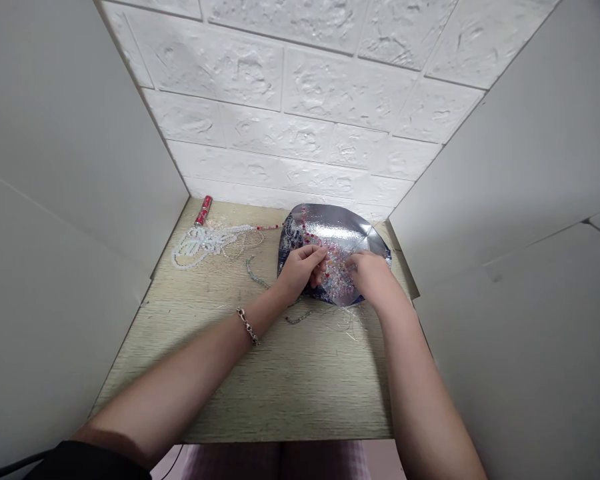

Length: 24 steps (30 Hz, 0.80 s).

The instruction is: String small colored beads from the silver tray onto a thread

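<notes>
here, in the head view, beads (337,283) lie loose on the silvery lining of a pouch (335,219), at the far side of the bench (220,393). the left hand (303,269) is over the beads, its grip pinched, thumb against finger; anything between them is too small to make out. the right hand (369,275) is at the beads' right edge, fingers curled down; how far its grip is closed, and on what, is hidden. left of the pouch: white strands (205,241), a red tube (203,210).
</notes>
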### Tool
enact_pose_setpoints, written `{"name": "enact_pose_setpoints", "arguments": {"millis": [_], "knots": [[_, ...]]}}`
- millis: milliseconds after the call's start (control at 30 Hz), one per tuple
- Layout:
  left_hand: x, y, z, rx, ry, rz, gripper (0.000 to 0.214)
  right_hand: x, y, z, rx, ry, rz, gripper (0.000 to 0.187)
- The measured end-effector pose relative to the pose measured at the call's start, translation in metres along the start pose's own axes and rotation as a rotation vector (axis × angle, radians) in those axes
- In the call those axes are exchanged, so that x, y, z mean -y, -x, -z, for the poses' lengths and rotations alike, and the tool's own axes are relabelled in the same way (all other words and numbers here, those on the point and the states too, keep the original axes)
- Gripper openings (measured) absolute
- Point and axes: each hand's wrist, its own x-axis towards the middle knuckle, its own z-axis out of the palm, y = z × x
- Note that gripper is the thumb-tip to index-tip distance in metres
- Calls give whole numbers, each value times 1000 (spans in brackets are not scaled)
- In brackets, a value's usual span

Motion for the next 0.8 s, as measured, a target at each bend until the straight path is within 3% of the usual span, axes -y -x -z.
{"name": "enact_pose_setpoints", "arguments": {"millis": [167,333,467,600,800], "knots": [[0,0,0,10,1,-1,26,3,3,1,6,-10,-78,36],[-2,1,-2,0,-14,20,27,6,5,4,93,-34,-103,42],[-4,2,-2,-1,-30,41,26,5,4,7,127,-348,-39,38],[-3,1,-1,6,-52,39,26,4,2,11,90,-571,-71,36],[0,-2,0,-3,-87,36,29,6,3,17,32,-330,-183,37]]}}
